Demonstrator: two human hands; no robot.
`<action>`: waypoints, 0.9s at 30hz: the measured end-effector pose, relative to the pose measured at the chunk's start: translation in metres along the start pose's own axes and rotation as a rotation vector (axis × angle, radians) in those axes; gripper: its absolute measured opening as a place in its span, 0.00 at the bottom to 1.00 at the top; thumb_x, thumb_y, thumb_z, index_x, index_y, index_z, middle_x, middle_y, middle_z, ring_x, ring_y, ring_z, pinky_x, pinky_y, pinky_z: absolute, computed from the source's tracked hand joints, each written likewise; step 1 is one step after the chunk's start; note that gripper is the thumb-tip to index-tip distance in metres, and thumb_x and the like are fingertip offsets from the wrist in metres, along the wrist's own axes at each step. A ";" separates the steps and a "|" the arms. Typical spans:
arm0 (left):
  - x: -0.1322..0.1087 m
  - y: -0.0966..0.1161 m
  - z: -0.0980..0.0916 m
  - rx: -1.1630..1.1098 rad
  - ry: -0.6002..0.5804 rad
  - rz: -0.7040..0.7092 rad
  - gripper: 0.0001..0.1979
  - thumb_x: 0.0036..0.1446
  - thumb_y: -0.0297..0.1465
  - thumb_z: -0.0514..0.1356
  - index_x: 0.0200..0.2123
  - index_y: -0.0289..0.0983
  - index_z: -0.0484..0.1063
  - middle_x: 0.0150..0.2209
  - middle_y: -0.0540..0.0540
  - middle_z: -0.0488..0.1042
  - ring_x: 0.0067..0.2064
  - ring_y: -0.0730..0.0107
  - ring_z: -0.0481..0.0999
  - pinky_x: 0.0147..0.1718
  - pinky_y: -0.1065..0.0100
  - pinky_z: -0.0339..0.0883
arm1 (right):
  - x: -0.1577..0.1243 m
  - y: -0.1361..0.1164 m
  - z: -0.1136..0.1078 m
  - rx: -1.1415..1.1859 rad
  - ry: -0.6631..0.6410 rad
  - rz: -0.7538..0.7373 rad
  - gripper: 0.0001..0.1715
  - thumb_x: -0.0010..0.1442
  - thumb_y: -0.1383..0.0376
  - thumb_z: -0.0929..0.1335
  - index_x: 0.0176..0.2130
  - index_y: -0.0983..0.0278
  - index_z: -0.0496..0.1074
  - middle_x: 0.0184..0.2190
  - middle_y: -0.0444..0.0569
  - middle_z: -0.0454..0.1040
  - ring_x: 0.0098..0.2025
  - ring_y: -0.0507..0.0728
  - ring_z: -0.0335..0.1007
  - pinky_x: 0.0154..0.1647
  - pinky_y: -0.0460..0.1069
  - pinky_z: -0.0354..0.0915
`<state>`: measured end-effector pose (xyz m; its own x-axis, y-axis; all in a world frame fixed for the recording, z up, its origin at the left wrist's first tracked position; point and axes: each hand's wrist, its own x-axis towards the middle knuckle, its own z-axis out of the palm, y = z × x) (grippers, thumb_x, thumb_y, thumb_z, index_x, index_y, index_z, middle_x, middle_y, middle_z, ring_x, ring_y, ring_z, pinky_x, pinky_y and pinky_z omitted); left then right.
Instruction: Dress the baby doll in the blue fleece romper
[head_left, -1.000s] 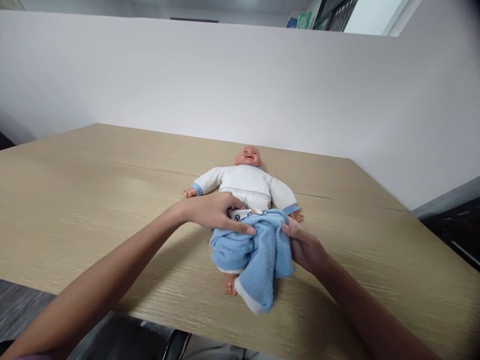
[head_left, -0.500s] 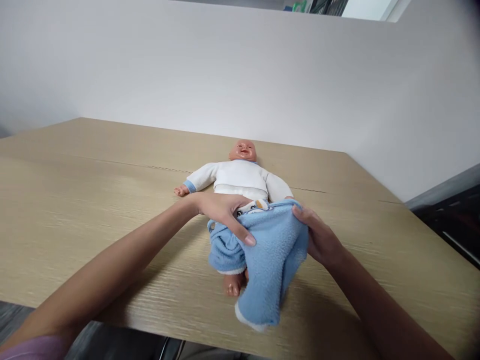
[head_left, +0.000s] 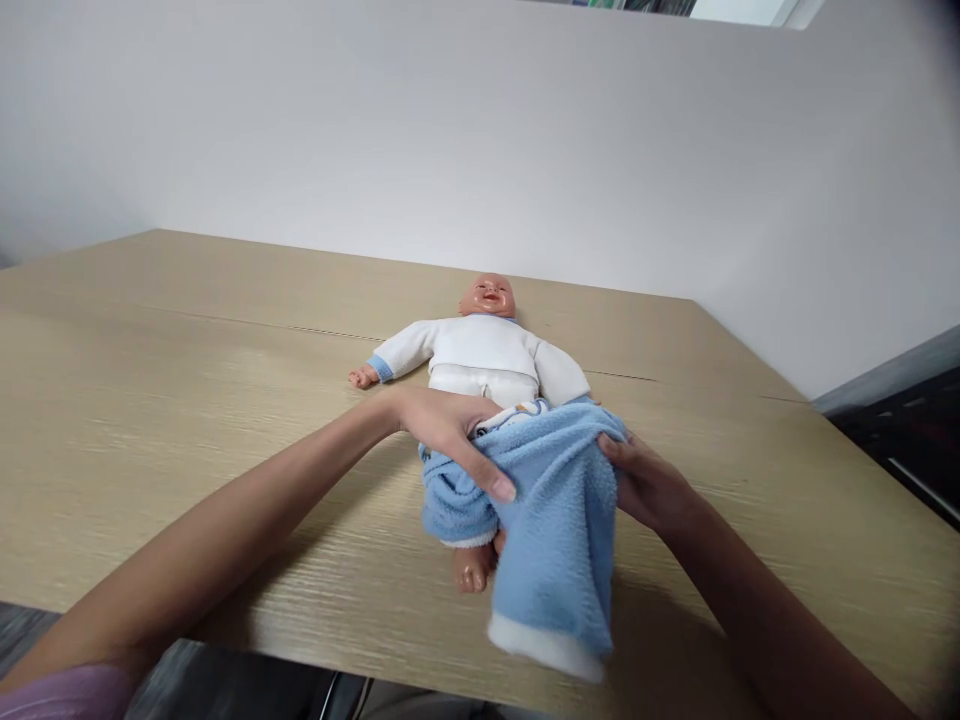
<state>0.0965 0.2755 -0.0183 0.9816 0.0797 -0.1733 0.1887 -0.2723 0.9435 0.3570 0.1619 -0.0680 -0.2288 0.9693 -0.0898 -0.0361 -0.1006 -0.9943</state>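
Observation:
A baby doll [head_left: 486, 345] in a white top with blue cuffs lies on its back, head toward the wall. Light blue fleece pants [head_left: 559, 530] with white hems are around one of its legs, and a bare foot shows below that hem. The other pant leg hangs loose toward the table's front edge. My left hand [head_left: 457, 430] grips the waistband, thumb outside on the fabric, fingers hidden behind it. On the right, my right hand [head_left: 649, 480] pinches the other side of the waistband. The doll's other leg is mostly hidden behind the cloth.
The wooden table [head_left: 247, 380] extends to a pale wall [head_left: 420, 130] behind the doll. A dark object [head_left: 900, 440] stands past the table's right edge. Part of a window opening shows at the top.
My right hand has moved slightly right with the waistband. The loose pant leg has swung right and spread wider, with more of its white hem showing.

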 end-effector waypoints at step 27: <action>0.003 -0.012 0.000 -0.157 -0.037 0.101 0.21 0.62 0.43 0.73 0.52 0.35 0.84 0.50 0.42 0.87 0.53 0.56 0.86 0.58 0.62 0.79 | -0.005 0.006 -0.004 0.046 -0.658 0.119 0.38 0.57 0.47 0.82 0.59 0.62 0.78 0.48 0.51 0.85 0.52 0.60 0.81 0.56 0.52 0.74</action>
<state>0.0974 0.2786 -0.0299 0.9963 0.0236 -0.0830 0.0853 -0.1239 0.9886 0.3617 0.1577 -0.0734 -0.7789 0.6135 -0.1300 -0.0121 -0.2221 -0.9750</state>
